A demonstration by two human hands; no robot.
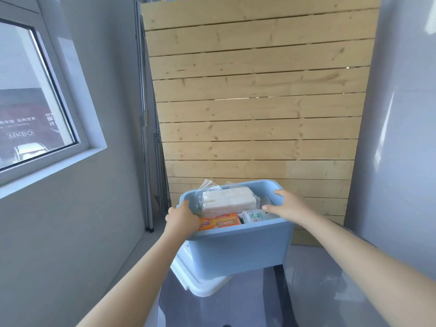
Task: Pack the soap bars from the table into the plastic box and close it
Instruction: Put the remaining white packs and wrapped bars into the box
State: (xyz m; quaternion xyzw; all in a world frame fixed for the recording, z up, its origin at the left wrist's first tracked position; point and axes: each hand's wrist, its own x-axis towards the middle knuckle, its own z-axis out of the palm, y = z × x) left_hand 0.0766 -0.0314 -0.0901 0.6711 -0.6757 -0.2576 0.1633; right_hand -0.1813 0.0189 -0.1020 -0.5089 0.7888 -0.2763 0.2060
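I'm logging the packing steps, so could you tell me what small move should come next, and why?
Probably set the blue box down on the table: both hands, left hand and right hand, hold its rim, soap bars are inside, and the white lid lies beneath, not yet on.

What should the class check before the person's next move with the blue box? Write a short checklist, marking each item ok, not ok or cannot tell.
1. Left hand grips the blue box rim: ok.
2. Right hand grips the opposite rim: ok.
3. Soap inside: white wrapped bars, orange bar, green-lettered pack: ok.
4. Contents below rim level for closing: not ok, the white bars and wrap rise above it.
5. White lid within reach, beneath the box: ok.
6. No soap left on the table: cannot tell.
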